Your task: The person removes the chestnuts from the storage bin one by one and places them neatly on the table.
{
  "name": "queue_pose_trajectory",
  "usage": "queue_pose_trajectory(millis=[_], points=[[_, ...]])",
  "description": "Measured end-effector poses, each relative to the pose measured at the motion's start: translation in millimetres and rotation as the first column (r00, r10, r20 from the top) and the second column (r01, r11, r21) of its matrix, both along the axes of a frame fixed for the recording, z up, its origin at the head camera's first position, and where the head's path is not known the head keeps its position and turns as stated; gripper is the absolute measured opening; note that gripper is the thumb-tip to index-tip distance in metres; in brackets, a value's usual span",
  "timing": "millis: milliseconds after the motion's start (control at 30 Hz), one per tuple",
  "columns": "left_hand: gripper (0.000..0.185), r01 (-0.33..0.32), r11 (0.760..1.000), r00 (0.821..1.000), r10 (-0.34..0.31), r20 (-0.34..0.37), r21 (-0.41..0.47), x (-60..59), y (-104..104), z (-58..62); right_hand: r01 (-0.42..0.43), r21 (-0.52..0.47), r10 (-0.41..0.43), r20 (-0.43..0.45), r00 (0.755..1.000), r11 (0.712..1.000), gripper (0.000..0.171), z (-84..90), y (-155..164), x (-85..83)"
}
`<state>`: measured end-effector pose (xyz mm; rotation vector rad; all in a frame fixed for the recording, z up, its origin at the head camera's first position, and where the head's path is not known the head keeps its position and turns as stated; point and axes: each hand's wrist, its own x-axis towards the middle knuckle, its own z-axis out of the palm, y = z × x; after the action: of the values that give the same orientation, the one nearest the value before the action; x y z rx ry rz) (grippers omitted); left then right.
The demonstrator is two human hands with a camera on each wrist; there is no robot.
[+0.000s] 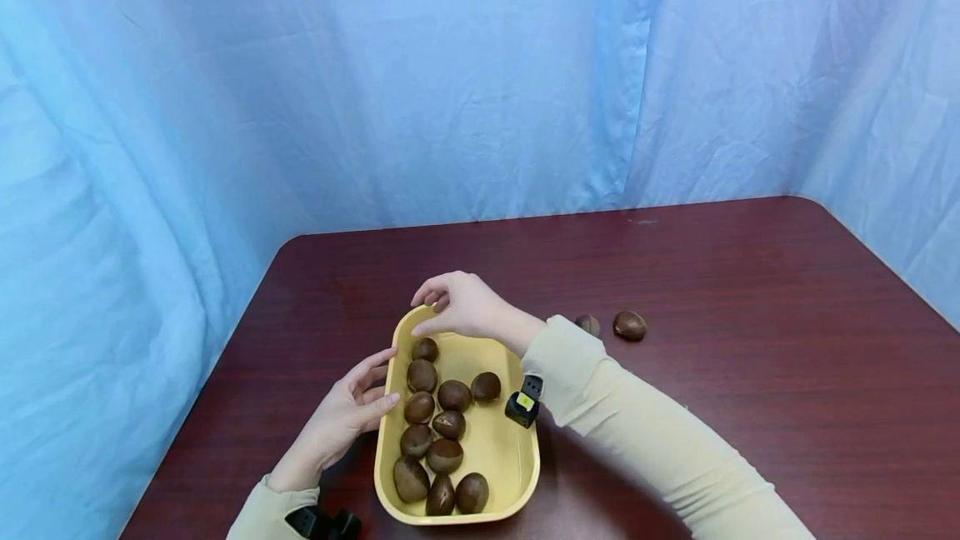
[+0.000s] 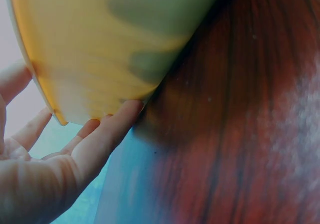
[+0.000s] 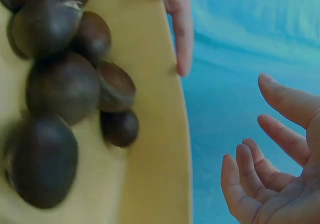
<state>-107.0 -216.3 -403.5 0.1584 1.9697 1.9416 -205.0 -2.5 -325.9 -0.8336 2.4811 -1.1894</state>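
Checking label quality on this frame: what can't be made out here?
- Head view: the smaller chestnut on the table is partly hidden behind the right sleeve.
- Head view: whether the right hand touches the yellow tray rim; the hand covers it.
- Left wrist view: the tray's contents, only its underside shows; left hand cut off by the edge.
- Right wrist view: nearest chestnuts blurred.

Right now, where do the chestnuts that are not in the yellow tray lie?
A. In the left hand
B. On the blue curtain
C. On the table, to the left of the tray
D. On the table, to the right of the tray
D: two chestnuts lie on the bare table, right of the yellow tray and behind the right sleeve.
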Motion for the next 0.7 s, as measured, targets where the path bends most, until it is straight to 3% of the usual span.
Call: queue_pose_trajectory(millis=[467, 700], points=[[0.071, -0.007, 1.0, 1.0, 0.007, 0.005, -0.005, 0.7, 1, -0.2, -0.05, 0.078, 0.042, 0.093, 0.995, 0.996, 0.04, -37.5, -16, 9.7], [0.069, -0.009, 1.0, 1.0, 0.009, 0.01, 0.0, 2.1, 1, 0.7, -0.061, 0.107, 0.048, 0.117, 0.992, 0.992, 0.043, -40.3, -18, 13.5]])
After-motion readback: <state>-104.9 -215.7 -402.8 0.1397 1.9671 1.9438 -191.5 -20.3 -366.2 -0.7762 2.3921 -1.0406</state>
